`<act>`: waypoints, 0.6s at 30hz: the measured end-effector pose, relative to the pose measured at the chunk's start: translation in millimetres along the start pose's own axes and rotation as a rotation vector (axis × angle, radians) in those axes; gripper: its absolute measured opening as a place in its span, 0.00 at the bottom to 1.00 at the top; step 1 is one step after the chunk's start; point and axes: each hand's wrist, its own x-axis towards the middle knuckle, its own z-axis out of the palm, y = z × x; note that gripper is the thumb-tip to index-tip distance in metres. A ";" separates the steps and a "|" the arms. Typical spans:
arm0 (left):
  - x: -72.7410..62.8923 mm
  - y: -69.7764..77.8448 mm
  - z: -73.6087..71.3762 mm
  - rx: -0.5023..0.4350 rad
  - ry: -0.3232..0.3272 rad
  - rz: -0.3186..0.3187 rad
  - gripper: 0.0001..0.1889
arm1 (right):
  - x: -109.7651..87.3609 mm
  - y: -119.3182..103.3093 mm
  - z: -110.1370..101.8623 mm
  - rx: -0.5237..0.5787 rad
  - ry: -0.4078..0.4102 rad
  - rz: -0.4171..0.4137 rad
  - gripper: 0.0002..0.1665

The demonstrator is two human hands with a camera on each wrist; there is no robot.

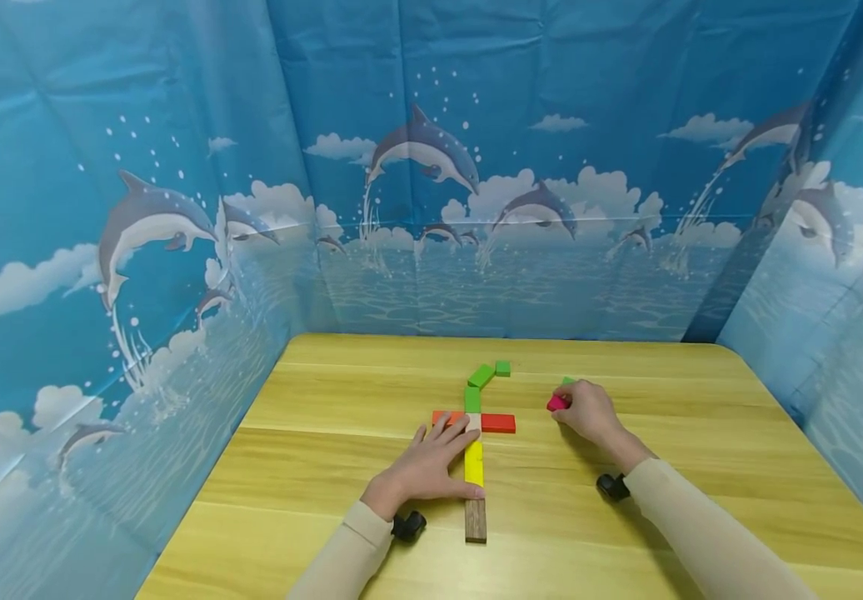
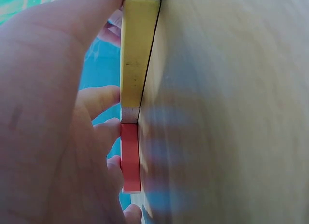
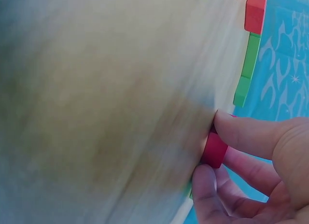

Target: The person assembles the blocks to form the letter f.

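Observation:
My left hand (image 1: 431, 465) lies with spread fingers over a row of toy blocks. Its fingertips rest around the pale square block (image 1: 474, 420) and the left orange-red block (image 2: 130, 156). The thumb reaches to where the yellow block (image 1: 474, 463) meets the dark brown block (image 1: 476, 522). To the right, my right hand (image 1: 591, 412) pinches a pink block (image 3: 215, 149) between thumb and fingers, low at the tabletop. A green block (image 1: 569, 381) shows just behind that hand, partly hidden by it.
A red block (image 1: 498, 423) extends right from the pale one. Above it, a green block (image 1: 472, 399), a slanted green block (image 1: 481, 376) and a small green block (image 1: 502, 368) form a curve. The wooden table (image 1: 371, 367) backs onto a dolphin-print curtain (image 1: 416, 275).

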 end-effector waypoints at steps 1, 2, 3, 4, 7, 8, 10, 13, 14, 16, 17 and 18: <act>0.0 0.0 0.0 0.004 0.000 -0.001 0.53 | 0.5 0.0 0.0 -0.002 -0.003 0.001 0.22; -0.2 0.2 0.0 0.005 -0.002 -0.001 0.53 | 0.9 -0.3 -0.2 -0.004 -0.008 0.002 0.22; -0.6 0.6 -0.1 0.003 -0.006 -0.002 0.53 | 1.4 -0.6 -0.5 -0.004 -0.014 0.002 0.22; -1.0 1.0 -0.2 0.001 -0.008 -0.003 0.53 | 2.0 -0.9 -0.8 0.000 -0.021 0.000 0.23; -1.7 2.6 -0.8 -0.010 -0.011 -0.005 0.53 | 4.2 -2.7 -2.5 0.023 -0.026 0.007 0.24; -1.7 3.0 -0.9 -0.012 -0.011 -0.006 0.53 | 5.3 -3.2 -3.1 0.032 -0.028 0.007 0.24; -1.8 3.5 -1.2 -0.010 -0.010 -0.009 0.53 | 8.0 -4.5 -4.3 0.045 -0.028 0.002 0.24; -1.8 3.6 -1.4 -0.005 -0.009 -0.012 0.53 | 12.8 -6.1 -4.9 0.062 -0.036 0.015 0.22; -1.8 3.7 -1.5 -0.004 -0.009 -0.013 0.53 | 14.4 -6.4 -4.9 0.065 -0.039 0.018 0.21; -1.9 4.1 -1.6 -0.006 -0.008 -0.013 0.53 | 17.8 -7.8 -4.5 0.074 -0.038 0.037 0.21; -1.8 4.4 -1.5 -0.007 -0.008 -0.011 0.53 | 19.3 -8.2 -4.2 0.079 -0.037 0.045 0.21; -1.9 4.7 -1.3 -0.004 -0.009 -0.009 0.53 | 20.6 -8.7 -4.2 0.085 -0.037 0.051 0.22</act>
